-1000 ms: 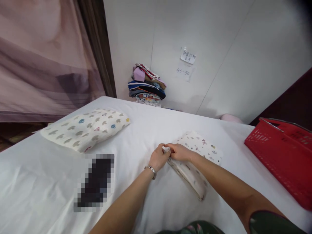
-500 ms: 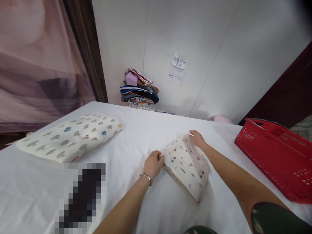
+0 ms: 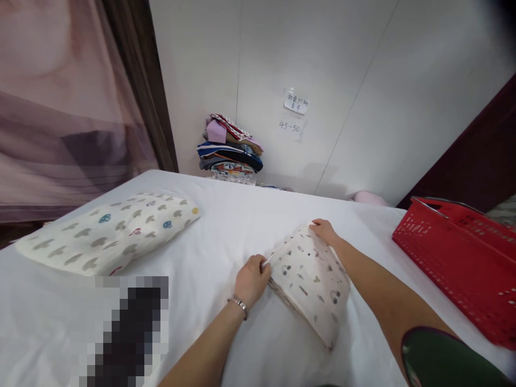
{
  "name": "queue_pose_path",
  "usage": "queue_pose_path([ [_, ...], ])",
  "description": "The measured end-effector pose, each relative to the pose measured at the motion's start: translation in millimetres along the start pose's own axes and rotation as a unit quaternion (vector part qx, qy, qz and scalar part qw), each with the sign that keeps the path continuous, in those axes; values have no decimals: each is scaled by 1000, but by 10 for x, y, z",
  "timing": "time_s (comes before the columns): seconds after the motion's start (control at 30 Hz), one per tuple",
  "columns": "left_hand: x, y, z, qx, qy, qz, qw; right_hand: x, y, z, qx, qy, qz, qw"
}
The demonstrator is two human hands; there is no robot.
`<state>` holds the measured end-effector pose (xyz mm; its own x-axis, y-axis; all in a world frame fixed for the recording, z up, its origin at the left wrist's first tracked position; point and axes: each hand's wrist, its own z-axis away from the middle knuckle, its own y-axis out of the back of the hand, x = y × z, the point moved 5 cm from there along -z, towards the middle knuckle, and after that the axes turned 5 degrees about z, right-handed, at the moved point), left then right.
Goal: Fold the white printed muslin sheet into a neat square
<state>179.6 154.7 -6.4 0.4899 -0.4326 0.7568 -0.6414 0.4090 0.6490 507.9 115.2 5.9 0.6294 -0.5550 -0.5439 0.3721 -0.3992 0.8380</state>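
A folded white cloth [image 3: 310, 279] with small rainbow and leaf prints lies on the white-covered table [image 3: 237, 215] in front of me, set cornerwise. My left hand [image 3: 252, 279], with a metal bracelet at the wrist, is closed on the cloth's left corner, its fingers curled round the edge. At the far corner my right hand [image 3: 323, 231] pinches the fabric between thumb and fingers. Several layers show along the cloth's lower left side. The near corner rests toward me, untouched by either hand.
On the left lies a cream cloth [image 3: 133, 228] with mushroom-like prints. A red perforated basket [image 3: 459, 258] stands at the right. Folded fabrics are stacked [image 3: 229, 153] by the wall beyond the table, below paper notes [image 3: 296, 102]. A blurred-out patch [image 3: 129, 333] covers the lower left.
Both hands keep hold of the same two corners. The cloth and my hands appear slightly lower in view, and its near corner reaches a little closer to me. The camera view has shifted slightly.
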Motion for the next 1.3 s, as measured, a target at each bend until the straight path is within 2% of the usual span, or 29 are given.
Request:
queue_pose_path([
  [0.27, 40, 23, 5, -12, 15, -9, 1000, 8, -102, -43, 2, 13, -49, 999],
  [0.43, 15, -1, -4, -17, 23, -23, 999, -11, -116, -65, 25, 27, -45, 998],
  [0.67, 55, 23, 3, -27, 20, -32, 999, -76, -182, -84, 4, 53, 11, 999],
  [0.9, 82, 29, 22, -34, 25, -48, 998, -242, -108, 65, 42, 78, 85, 992],
  [0.97, 83, 25, 28, -28, 21, -53, 998, -343, -82, 143, 53, 102, 96, 989],
  [1.03, 84, 17, 31, -23, 13, -58, 998, -487, -97, 241, 43, 156, 99, 982],
  [1.1, 83, 7, 33, -21, 6, -63, 998, -671, -170, 368, -2, 254, 94, 963],
  [1.2, 84, 1, 35, -13, -3, -68, 998, -903, -302, 570, -84, 387, 89, 914],
  [1.3, 93, 10, 38, -4, -12, -66, 998, -994, -364, 643, -114, 413, 103, 898],
])
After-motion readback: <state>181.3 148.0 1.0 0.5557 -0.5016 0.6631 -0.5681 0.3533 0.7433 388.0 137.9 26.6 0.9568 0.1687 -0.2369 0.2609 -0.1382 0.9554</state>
